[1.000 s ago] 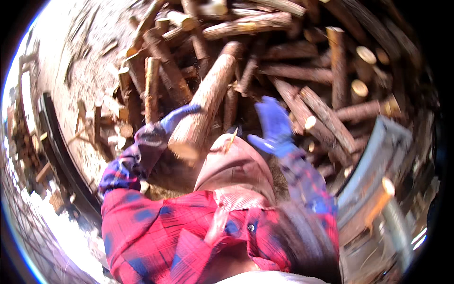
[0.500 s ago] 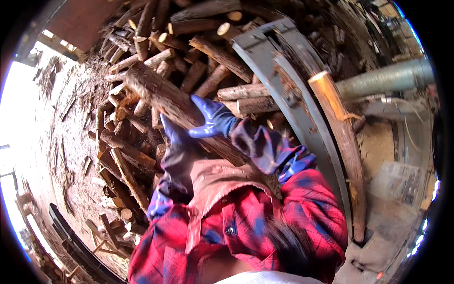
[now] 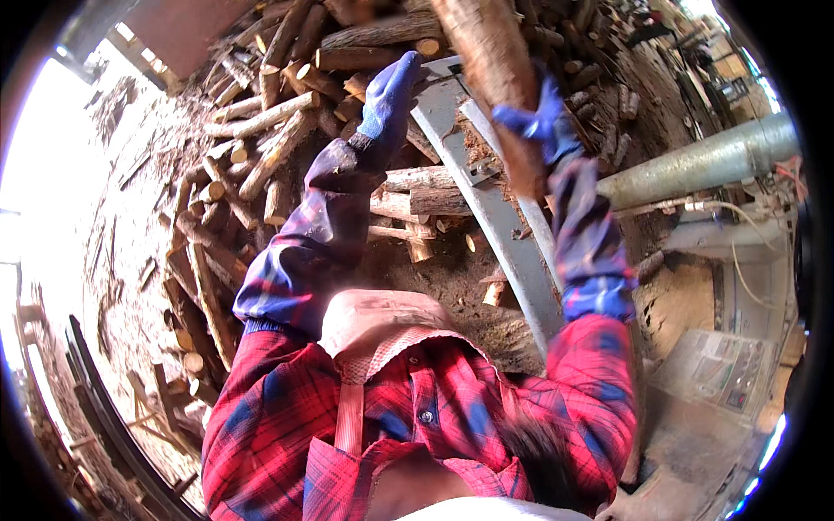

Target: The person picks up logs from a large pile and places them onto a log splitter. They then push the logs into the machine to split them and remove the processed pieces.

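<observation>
A thick, bark-covered log (image 3: 497, 61) stands out ahead, its upper end running past the top edge, over the grey metal rail (image 3: 512, 260). On its right side is my right hand (image 3: 547, 126) in a blue glove, thumb across the bark and the other fingers partly hidden behind it. My left hand (image 3: 388, 100), gloved in blue too, is raised to the left of the log with its fingers stretched out, and it holds nothing. A gap shows between it and the log.
Cut logs (image 3: 278, 143) lie heaped ahead and to the left. At the right a thick grey-green metal cylinder (image 3: 704, 156) meets the rail area, with a pale hose (image 3: 738, 208) below it. A panel with a printed sheet (image 3: 712, 369) stands at the lower right.
The log has moved from the left to over the rail at the right and turned more upright. My left hand has come off it; my right hand has moved right with it.
</observation>
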Demonstrator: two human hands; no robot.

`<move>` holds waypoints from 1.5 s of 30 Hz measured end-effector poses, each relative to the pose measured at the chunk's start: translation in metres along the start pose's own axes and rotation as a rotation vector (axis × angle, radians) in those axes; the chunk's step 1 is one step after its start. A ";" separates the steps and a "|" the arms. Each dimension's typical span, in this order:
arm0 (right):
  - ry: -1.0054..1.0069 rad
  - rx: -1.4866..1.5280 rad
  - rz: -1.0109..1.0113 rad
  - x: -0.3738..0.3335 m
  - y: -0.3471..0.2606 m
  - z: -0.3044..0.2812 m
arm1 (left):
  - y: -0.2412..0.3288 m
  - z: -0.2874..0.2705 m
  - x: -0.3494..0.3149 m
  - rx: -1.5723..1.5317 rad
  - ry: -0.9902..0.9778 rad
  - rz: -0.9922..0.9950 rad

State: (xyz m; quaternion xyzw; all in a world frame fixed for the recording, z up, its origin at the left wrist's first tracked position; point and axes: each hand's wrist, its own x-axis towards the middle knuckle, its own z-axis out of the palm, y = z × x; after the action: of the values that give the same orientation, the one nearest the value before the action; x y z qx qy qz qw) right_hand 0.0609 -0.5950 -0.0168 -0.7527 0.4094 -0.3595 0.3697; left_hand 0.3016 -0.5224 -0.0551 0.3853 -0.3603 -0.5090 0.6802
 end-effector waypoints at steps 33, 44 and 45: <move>-0.408 -1.314 -0.399 0.125 0.071 0.242 | -0.314 -0.589 0.092 -0.729 1.145 -0.638; -0.429 -1.387 -0.270 0.130 0.084 0.241 | -0.458 -0.639 0.254 -0.746 1.376 -0.379; -0.424 -1.373 -0.271 0.131 0.086 0.240 | -0.459 -0.637 0.249 -0.770 1.374 -0.350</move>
State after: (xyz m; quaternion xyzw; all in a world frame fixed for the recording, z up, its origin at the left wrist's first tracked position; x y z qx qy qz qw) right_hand 0.2867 -0.6808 -0.1711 -0.9123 0.3655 0.0894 -0.1619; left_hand 0.7283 -0.7488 -0.7220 0.4014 0.4047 -0.3458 0.7453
